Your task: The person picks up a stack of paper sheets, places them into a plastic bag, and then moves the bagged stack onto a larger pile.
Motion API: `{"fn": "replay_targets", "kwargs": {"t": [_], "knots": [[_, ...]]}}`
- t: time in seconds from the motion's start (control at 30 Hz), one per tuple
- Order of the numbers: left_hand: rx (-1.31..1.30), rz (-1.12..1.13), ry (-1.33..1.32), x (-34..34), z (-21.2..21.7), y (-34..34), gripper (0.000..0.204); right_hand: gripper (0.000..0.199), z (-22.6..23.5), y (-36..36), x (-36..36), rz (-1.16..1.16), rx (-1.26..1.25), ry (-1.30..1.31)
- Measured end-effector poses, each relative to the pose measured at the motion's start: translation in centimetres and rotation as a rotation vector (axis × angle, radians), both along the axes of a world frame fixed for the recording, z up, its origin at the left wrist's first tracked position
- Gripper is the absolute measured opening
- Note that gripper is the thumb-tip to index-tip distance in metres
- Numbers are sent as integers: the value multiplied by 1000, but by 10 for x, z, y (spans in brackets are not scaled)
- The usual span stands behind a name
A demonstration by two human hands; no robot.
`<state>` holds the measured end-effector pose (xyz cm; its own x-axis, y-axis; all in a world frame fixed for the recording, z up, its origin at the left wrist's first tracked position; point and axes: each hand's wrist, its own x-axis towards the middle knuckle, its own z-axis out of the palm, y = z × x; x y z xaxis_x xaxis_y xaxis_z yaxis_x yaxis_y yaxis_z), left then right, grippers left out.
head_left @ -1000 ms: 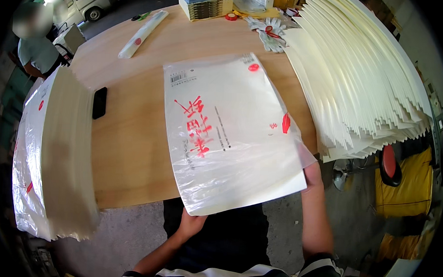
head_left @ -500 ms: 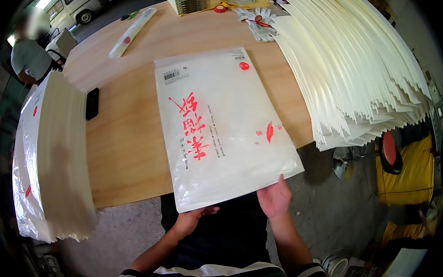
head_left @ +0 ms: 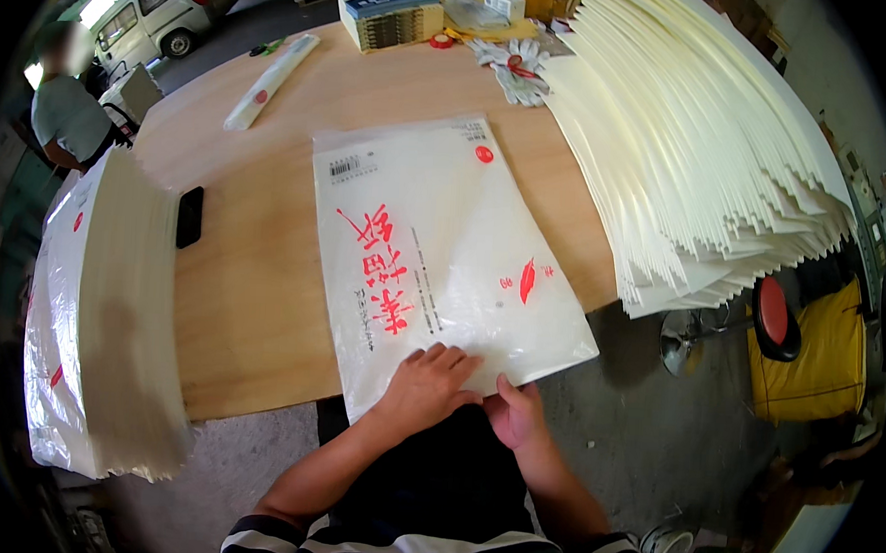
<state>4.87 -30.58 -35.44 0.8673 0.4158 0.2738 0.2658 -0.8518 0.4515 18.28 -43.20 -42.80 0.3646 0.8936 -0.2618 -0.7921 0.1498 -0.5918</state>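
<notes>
A large flat clear plastic bag of white paper (head_left: 463, 268), printed with red lettering, a red feather and a barcode, lies in front of me. Its near edge juts past the table's edge over my lap. My left hand (head_left: 429, 384) rests on top of the bag near that edge, palm down, fingers stretched out. Close by on the right, my right hand (head_left: 514, 412) pinches the near edge, thumb above and the other fingers hidden beneath.
A tall stack of white paper (head_left: 700, 160) covers the table's right side. Bagged packs (head_left: 120, 320) are piled at left beside a black phone (head_left: 190, 217). Farther back are a rolled plastic bag (head_left: 271, 82), gloves (head_left: 514, 75) and a box (head_left: 391, 18). A person (head_left: 71, 117) stands far left.
My left hand has come from under the near left corner onto the bag's top. My right hand has slid leftward along the near edge. The view has shifted slightly.
</notes>
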Motion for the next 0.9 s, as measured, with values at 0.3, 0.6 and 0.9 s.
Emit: {"fn": "replay_targets", "kwargs": {"t": [0.3, 0.6, 0.9], "knots": [[9, 34, -267, 1, 18, -7, 10, 51, -1, 1, -8, -40, -96, 156], [85, -110, -132, -23, 12, -25, 25, 39, -28, 18, 4, -131, -36, 205], [165, 264, 1, -86, 39, -7, 48, 39, -12, 46, 1, -134, -27, 203]]}}
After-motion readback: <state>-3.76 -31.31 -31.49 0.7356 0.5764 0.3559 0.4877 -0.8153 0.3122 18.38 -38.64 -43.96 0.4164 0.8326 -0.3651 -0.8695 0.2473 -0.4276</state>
